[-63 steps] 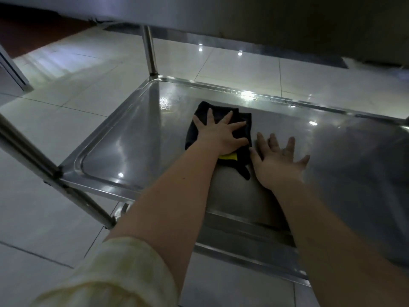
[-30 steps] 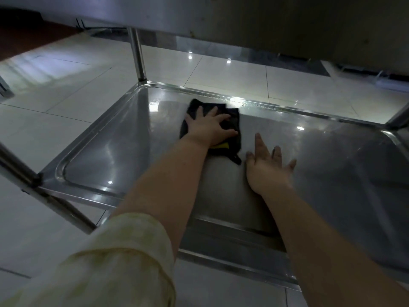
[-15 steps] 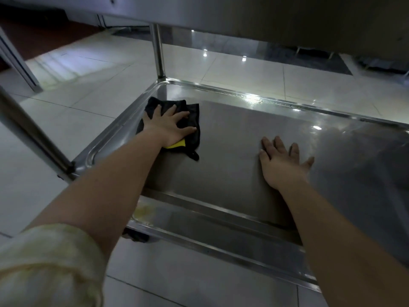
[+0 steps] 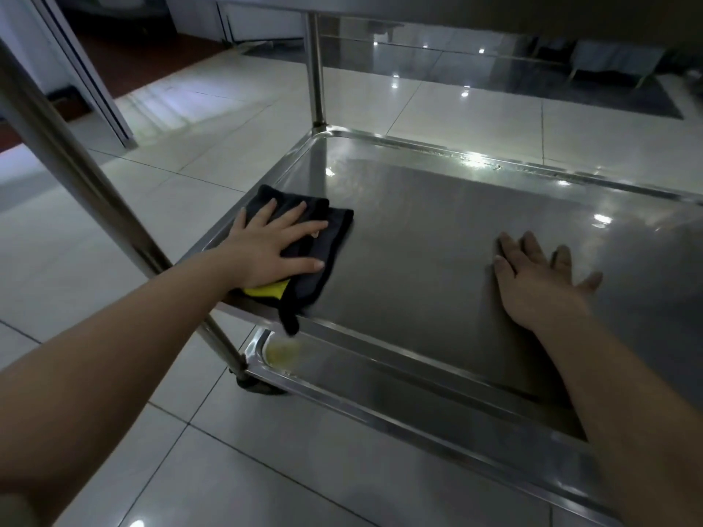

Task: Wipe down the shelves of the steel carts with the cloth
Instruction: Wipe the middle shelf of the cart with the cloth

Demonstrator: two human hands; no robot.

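"Head view: where do we find the cloth (image 4: 335,230)?"
"We find it at the left end of the cart's middle shelf (image 4: 437,230). It is black with a yellow patch at its near side, and a corner hangs over the shelf's near rim."
"And the left grip (image 4: 272,247)?"
"We see it lying flat on the cloth, fingers straight and spread, pressing it to the steel. No finger curls round it."
"The right grip (image 4: 540,283)?"
"Flat too, palm down on bare steel, well apart from the cloth, holding nothing."
"What else do we note?"
"We note 2 upright posts, the near post (image 4: 76,165) and the far post (image 4: 315,70). There is also a lower shelf (image 4: 399,382) with a yellowish mark (image 4: 281,351) in its left corner, a caster (image 4: 258,386) and pale floor tiles (image 4: 114,268)."
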